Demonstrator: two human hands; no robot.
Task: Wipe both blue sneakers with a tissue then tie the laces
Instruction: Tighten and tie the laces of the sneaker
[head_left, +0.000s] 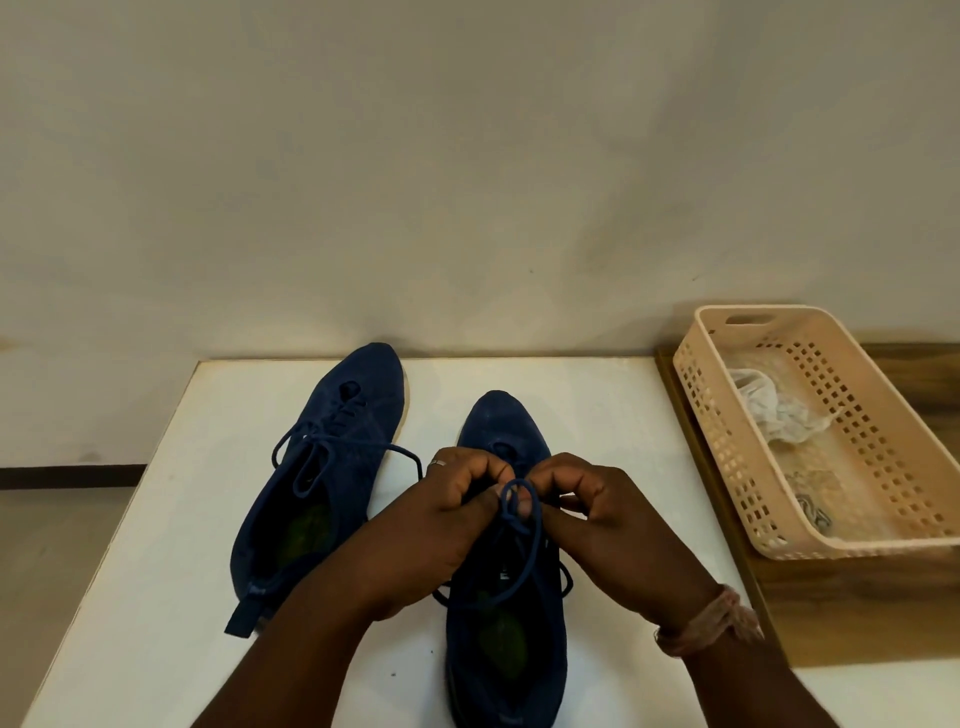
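Pinching the lace over the right sneaker, left hand and right hand both clamp it; left sneaker beside.

plain beige wall behind, white table against it, wood surface to the right, dark baseboard left, soft even light

Left hand: 1 silver ring on a finger.
Right hand: bare fingers.
Right wrist: pinkish thread band, wound several times.
Forearms: sleeveless, uncovered.
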